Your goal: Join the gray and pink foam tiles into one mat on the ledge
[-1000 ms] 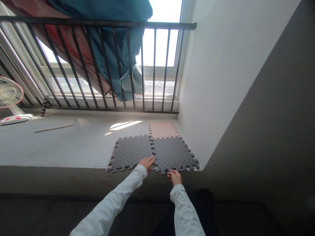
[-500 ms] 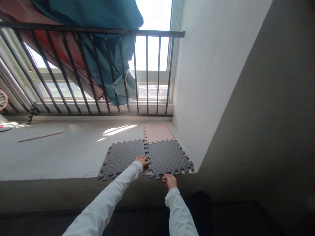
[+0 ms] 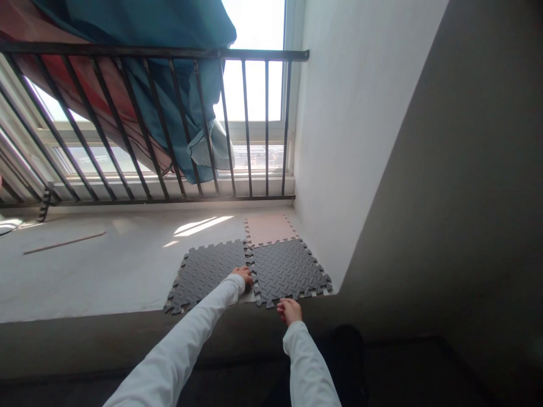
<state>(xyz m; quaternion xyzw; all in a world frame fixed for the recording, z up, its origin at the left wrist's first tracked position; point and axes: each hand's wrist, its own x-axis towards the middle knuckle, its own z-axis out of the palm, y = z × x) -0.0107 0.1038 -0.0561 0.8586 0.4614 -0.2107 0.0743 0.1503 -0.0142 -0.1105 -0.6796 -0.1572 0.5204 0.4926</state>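
Two dark grey foam mat tiles with jigsaw edges lie side by side on the ledge, the left tile and the right tile. A narrow gap shows between their facing edges, widening toward the front. Behind the right tile lies a pink foam mat tile, along its back edge. My left hand grips the left tile at its right edge, beside the gap; the fingertips are partly hidden. My right hand is closed, fingers curled, right at the front edge of the right tile. Whether anything is in it is hidden.
A black metal railing runs along the window, with a teal and red curtain behind it. A thin stick lies on the pale ledge at left. A white wall borders the tiles on the right.
The view has shifted slightly to the right. The left tile's front part has swung a little left and the gap at the front looks wider. Both hands keep nearly the same places.
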